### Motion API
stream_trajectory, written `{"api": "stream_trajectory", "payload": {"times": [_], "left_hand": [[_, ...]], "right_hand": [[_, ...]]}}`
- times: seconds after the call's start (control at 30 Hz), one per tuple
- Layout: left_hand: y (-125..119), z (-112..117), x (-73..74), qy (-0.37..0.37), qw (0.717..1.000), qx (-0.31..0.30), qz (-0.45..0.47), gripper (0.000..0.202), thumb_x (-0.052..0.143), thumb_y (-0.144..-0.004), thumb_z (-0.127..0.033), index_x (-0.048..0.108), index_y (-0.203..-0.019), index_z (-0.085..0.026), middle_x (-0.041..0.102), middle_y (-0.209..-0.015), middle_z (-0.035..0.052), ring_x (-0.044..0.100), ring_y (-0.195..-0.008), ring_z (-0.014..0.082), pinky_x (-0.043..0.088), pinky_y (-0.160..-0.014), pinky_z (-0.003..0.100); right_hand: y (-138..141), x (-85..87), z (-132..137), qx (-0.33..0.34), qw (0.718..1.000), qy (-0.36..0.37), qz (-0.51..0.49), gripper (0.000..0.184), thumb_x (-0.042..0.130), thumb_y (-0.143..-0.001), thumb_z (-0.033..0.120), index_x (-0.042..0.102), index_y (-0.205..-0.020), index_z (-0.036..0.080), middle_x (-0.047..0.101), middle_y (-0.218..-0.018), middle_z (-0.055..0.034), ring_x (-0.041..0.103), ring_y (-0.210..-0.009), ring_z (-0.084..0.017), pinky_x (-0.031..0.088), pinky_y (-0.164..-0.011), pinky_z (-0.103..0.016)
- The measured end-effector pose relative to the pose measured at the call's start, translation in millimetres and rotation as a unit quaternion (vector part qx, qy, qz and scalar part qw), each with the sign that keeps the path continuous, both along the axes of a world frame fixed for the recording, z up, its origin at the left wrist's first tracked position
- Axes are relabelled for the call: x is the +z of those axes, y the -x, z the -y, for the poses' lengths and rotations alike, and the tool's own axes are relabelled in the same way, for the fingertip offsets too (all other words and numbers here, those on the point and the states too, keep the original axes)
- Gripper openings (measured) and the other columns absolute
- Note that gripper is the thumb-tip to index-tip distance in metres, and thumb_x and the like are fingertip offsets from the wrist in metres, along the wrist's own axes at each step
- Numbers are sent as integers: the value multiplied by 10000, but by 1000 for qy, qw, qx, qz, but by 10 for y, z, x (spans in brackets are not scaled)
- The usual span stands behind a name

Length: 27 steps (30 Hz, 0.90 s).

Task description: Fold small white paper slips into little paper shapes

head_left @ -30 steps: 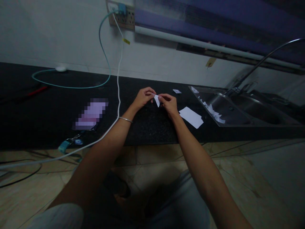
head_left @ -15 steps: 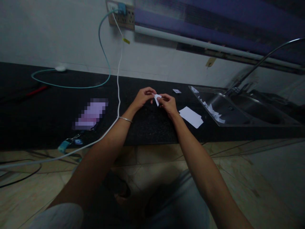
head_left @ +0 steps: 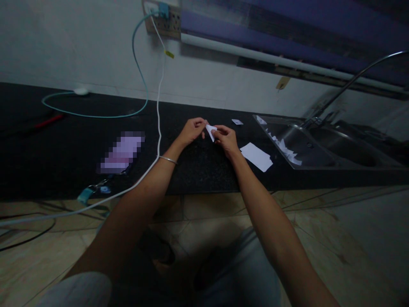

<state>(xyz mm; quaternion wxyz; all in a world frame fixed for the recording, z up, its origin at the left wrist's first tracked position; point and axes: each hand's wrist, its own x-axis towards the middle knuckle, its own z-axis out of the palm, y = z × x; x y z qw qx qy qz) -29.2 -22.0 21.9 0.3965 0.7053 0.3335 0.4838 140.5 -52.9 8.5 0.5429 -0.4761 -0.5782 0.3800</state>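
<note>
My left hand (head_left: 191, 130) and my right hand (head_left: 225, 137) meet above the black counter (head_left: 198, 166) and both pinch a small folded white paper piece (head_left: 211, 132) between their fingertips. The fingers of each hand are closed on it. A thin metal bangle (head_left: 168, 160) sits on my left wrist. A stack of white paper sheets (head_left: 256, 156) lies on the counter just right of my right hand. A tiny paper scrap (head_left: 237, 122) lies farther back.
A steel sink (head_left: 319, 147) with paper strips (head_left: 284, 149) inside and a curved tap (head_left: 348, 83) is at the right. A white cable (head_left: 159, 111) and a teal cable (head_left: 96, 116) run from a wall socket (head_left: 161, 19). A blurred flat object (head_left: 122, 152) lies left.
The paper piece has shifted slightly between my fingertips as they work it; both hands stay in nearly the same place above the counter.
</note>
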Motion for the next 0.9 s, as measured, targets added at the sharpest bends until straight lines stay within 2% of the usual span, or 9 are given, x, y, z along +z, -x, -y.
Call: {"api": "stream_trajectory", "payload": {"times": [0.13,0.23,0.37,0.57,0.7,0.9], "left_hand": [[-34,2,-24,4,1000,-18,11,70,553,-921,-250,563,-919,-180,644,-683,16,539,-498,92,417,-519,231],[-45,7,-35,5,1000,-29,12,86,531,-915,-205,534,-999,-187,638,-684,4,553,-517,96,424,-533,228],[-44,18,-41,-2,1000,-14,-3,81,514,-897,-172,515,-977,-187,570,-631,-30,512,-510,87,377,-508,209],[-10,-10,-54,-26,999,38,10,120,524,-859,-110,481,-894,-216,466,-604,-44,408,-491,78,313,-484,217],[33,-19,-36,-19,999,19,24,105,568,-870,-185,472,-877,-226,445,-601,-47,405,-491,74,298,-473,208],[22,-6,-14,0,1000,2,18,174,611,-893,-349,501,-946,-226,480,-608,-44,454,-491,78,333,-470,202]], "right_hand": [[-9,-3,-10,-23,1000,-2,2,405,702,-727,460,595,-1049,240,648,-760,-7,597,-666,-157,480,-557,-282],[-8,0,-6,-32,999,-4,-11,403,705,-729,442,552,-1050,252,631,-743,9,595,-656,-153,469,-543,-270],[11,11,6,-30,999,-33,11,325,702,-745,427,557,-973,245,607,-719,18,577,-656,-148,462,-557,-267],[44,26,40,-2,984,-133,119,288,707,-760,473,644,-864,211,661,-886,-34,582,-796,-163,488,-718,-303],[51,8,49,35,982,-120,140,305,714,-756,489,668,-871,211,675,-873,-32,592,-796,-170,495,-743,-321],[61,29,88,68,987,-84,119,339,706,-755,539,673,-843,214,676,-846,-33,606,-823,-183,507,-695,-310]]}}
